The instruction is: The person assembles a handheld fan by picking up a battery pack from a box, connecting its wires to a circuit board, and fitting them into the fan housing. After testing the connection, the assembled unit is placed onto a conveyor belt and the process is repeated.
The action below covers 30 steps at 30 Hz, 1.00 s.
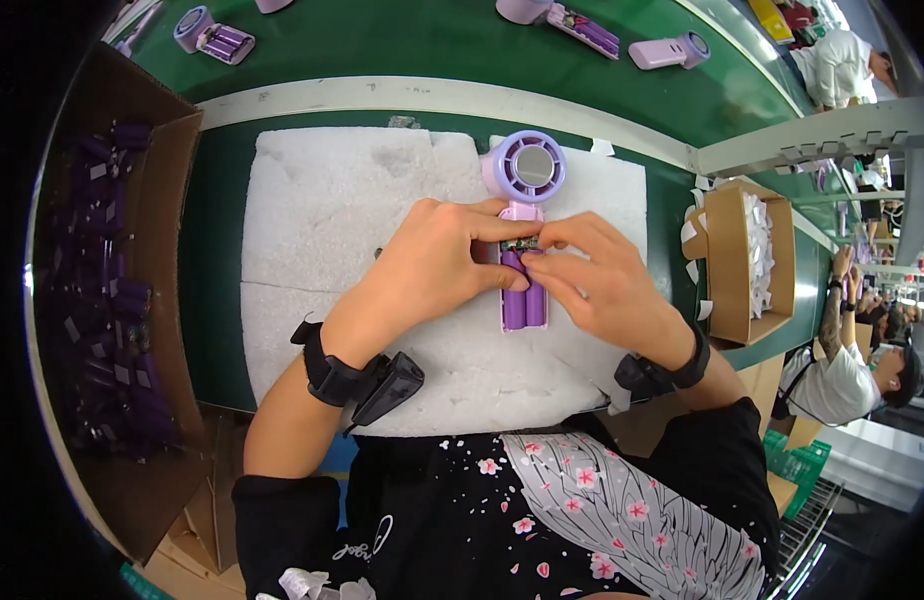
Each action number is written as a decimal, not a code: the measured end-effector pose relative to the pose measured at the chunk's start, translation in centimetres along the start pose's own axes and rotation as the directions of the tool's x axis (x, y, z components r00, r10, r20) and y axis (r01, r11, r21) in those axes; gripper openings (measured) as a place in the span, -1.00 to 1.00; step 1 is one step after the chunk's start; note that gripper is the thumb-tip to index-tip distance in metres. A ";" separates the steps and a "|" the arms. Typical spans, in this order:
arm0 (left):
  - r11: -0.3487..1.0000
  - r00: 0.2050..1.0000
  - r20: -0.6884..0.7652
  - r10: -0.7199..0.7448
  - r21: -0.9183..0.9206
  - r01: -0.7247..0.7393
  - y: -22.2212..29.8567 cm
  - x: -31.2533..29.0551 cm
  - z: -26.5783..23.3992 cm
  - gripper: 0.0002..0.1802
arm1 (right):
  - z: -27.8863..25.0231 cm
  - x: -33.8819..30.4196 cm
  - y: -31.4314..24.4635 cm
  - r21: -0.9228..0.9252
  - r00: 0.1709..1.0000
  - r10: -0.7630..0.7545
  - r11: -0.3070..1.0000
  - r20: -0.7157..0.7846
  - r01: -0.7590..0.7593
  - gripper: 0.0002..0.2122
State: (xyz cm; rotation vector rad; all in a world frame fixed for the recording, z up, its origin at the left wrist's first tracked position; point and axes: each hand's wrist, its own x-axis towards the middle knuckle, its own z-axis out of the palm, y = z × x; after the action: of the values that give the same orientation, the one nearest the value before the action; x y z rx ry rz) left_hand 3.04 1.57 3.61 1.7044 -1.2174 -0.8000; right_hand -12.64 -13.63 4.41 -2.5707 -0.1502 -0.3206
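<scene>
A lilac handheld fan point(495, 176) lies on white foam sheets, its round head away from me and its handle pointing toward me. The handle is uncovered, showing two purple battery cells point(525, 300) side by side and a small green circuit board point(519, 244) above them. My left hand point(422, 262) grips the handle from the left, index finger across its top and thumb on a cell. From the right, my right hand point(607, 285) pinches at the board's edge by the cells' upper ends. Whatever lies between those fingertips is too small to make out.
On the left stands a cardboard box point(172, 270) of purple battery packs point(132, 295). A smaller box point(727, 265) at right holds white pieces. Beyond a pale rail point(432, 92), more fans point(672, 52) lie on a green surface. Other people are at the right.
</scene>
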 end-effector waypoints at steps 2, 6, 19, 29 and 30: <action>0.999 1.000 0.008 -0.025 -0.022 0.025 0.1 -0.1 -0.2 -0.42 | -0.1 -0.2 -1.5 -0.007 1.000 0.010 1.000 0.026 -0.009 -0.62; 0.996 0.995 -0.033 0.093 0.019 -0.093 -0.6 -0.2 0.1 -0.42 | -0.3 0.0 -2.5 -0.029 0.996 0.030 0.999 0.082 -0.028 -0.47; 0.966 0.800 -0.582 0.146 0.259 0.012 -3.2 0.9 -0.3 -0.57 | -6.4 19.2 20.4 -0.264 0.832 0.169 0.899 -0.528 -0.351 -0.60; 0.967 0.835 -0.528 0.152 0.254 -0.015 -3.9 1.5 0.9 -0.70 | -10.7 16.7 33.8 -0.848 0.927 0.353 0.446 -0.130 -0.288 -0.62; 0.969 0.832 -0.537 0.137 0.246 0.000 -4.0 1.3 1.0 -0.70 | -10.5 16.7 32.6 -0.833 0.905 0.387 0.432 -0.176 -0.346 -0.69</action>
State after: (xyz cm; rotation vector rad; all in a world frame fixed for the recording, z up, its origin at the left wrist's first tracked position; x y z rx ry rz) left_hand 4.15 0.61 -0.44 1.8913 -0.9805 -0.0848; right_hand 6.95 -46.11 0.99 -3.4779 0.7727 -0.1810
